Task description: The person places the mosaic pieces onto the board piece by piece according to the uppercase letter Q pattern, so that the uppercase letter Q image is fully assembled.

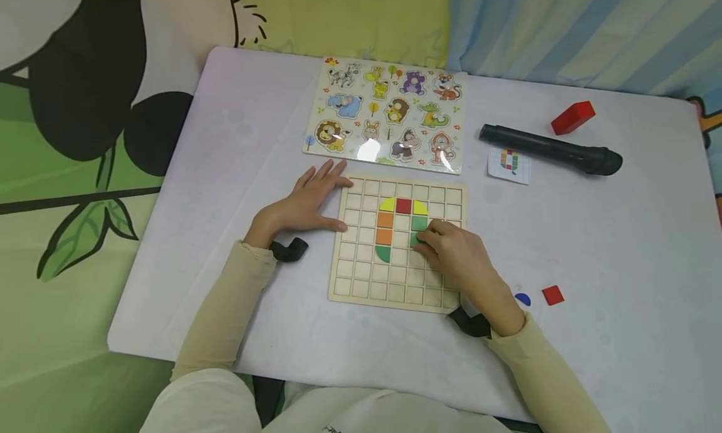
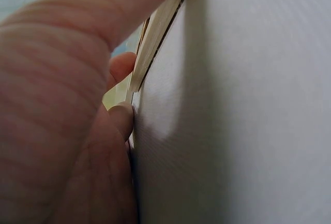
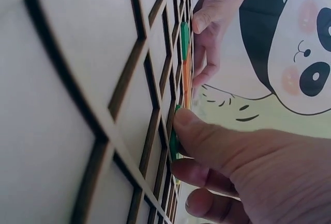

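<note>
A wooden grid board (image 1: 361, 273) lies on the table with coloured tiles set in its cells: a red square (image 1: 403, 206), yellow quarter-rounds (image 1: 387, 205), orange squares (image 1: 385, 220), a green quarter-round (image 1: 383, 253) and a green square (image 1: 419, 224). With thumb and fingers, my right hand (image 1: 459, 251) pinches another green tile (image 3: 174, 142) at the right column of this pattern. My left hand (image 1: 310, 198) is spread out, thumb and fingertips resting at the board's left edge. Up close in the left wrist view, the thumb touches the board's side (image 2: 160, 27).
Behind the board lies an animal puzzle (image 1: 383, 116). To the right are a black stick-like object (image 1: 549, 148), a pattern card (image 1: 509, 165) partly beneath it, and a red block (image 1: 573, 118). A blue half-round tile (image 1: 523, 299) and a red square tile (image 1: 553, 295) lie beyond my right wrist.
</note>
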`<state>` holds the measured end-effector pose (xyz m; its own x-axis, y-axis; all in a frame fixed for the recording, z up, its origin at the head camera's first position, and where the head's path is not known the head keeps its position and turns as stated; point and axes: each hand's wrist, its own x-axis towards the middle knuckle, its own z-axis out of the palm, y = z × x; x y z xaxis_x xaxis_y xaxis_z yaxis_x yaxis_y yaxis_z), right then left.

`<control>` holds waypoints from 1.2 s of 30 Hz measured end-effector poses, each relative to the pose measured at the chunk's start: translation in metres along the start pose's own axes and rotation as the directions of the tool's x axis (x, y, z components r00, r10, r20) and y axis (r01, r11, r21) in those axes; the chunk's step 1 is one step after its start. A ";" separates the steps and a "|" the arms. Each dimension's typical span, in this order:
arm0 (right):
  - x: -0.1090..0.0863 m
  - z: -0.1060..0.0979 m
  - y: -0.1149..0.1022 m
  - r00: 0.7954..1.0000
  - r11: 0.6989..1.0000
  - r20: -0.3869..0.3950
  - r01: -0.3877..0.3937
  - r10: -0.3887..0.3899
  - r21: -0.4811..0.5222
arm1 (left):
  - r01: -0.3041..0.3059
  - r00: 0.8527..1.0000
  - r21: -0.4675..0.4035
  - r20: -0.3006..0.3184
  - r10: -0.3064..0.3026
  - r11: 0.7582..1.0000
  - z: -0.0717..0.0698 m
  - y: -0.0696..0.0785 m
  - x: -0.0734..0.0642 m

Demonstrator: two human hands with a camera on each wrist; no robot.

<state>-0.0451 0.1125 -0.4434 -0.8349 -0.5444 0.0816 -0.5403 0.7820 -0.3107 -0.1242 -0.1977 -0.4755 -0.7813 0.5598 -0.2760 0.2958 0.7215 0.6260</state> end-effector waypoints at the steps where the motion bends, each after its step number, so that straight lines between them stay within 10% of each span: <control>1: -0.001 0.000 0.000 1.000 1.000 0.000 0.003 -0.003 0.004 | 0.000 1.000 0.002 0.001 0.000 1.000 0.000 0.000 0.000; 36: -0.094 -0.018 0.056 0.992 0.996 -0.094 -0.090 0.089 -0.004 | -0.009 1.000 0.003 0.003 0.009 1.000 0.000 0.000 0.001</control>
<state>0.0011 0.2125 -0.4509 -0.8860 -0.4415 0.1419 -0.4633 0.8290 -0.3131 -0.1244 -0.1970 -0.4756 -0.7767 0.5679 -0.2724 0.3051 0.7176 0.6261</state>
